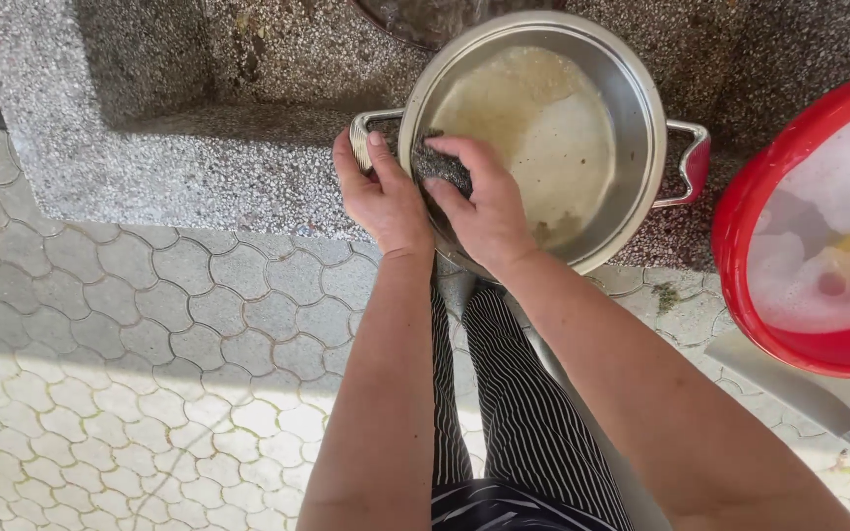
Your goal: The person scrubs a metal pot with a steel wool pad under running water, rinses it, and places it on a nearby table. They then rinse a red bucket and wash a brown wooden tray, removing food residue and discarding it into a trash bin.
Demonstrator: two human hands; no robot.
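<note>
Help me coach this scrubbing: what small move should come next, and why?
Probably sweep the right hand with the scourer across the pot floor. It sits at the near wall, while cloudy, soapy residue covers the bottom. The left hand already steadies the rim by the handle.

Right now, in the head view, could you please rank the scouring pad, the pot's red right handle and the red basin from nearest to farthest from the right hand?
1. Scouring pad, under the right hand.
2. Red handle, on the pot's right.
3. Red basin, far right.
</note>
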